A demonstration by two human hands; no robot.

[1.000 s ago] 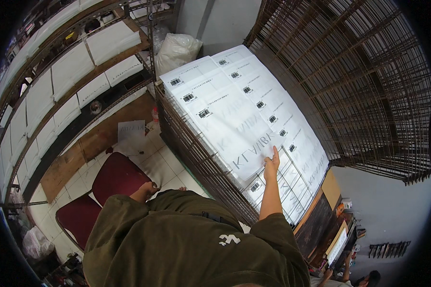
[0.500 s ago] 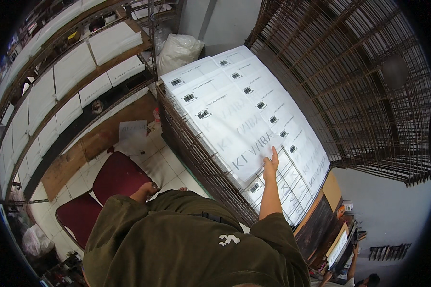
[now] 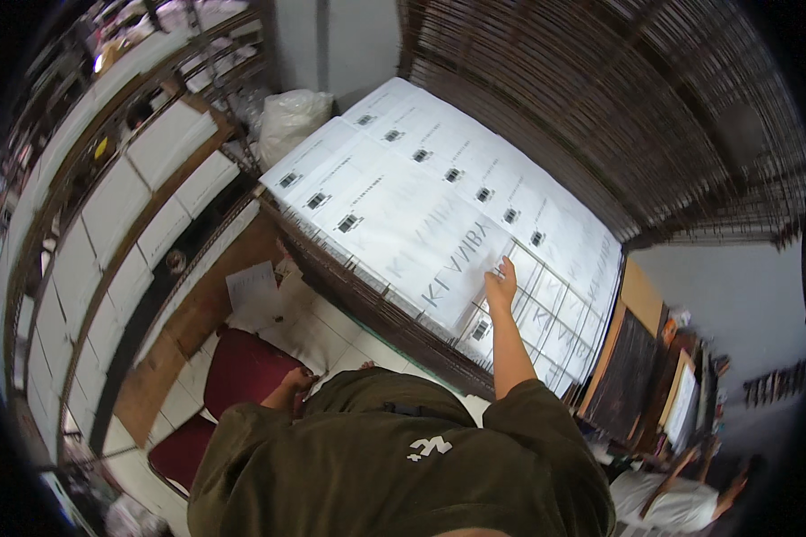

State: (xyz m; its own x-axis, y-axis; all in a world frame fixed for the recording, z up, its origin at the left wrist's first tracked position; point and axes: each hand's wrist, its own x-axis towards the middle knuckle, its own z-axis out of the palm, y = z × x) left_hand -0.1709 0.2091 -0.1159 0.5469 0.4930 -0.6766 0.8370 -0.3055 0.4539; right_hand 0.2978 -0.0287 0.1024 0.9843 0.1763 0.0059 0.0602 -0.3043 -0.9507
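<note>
Large white printed sheets [image 3: 381, 192] with grey lettering and small black blocks lie on a stacked wire rack [image 3: 358, 273], overlapping in rows. My right hand [image 3: 501, 279] reaches over the rack and rests at the edge of the nearest sheet, thumb and index finger apart. Beside it, bare wires of the rack's top layer [image 3: 539, 285] show, with more printed sheets beneath. My left hand [image 3: 297, 383] is low at my side, by the dark red chair [image 3: 246, 369]. Its fingers are curled, and anything in them is too small to name.
Raised wire racks [image 3: 591, 98] lean over the far right side. On the left, shelves [image 3: 116, 201] carry white stacks. A white plastic sack [image 3: 294, 125] stands behind the rack. A loose sheet [image 3: 252, 286] lies near the chair. Another person [image 3: 667, 497] is at the lower right.
The view has turned, so the rack and chair appear shifted. My right hand remains at the sheet's edge, and my left hand stays low beside the chair.
</note>
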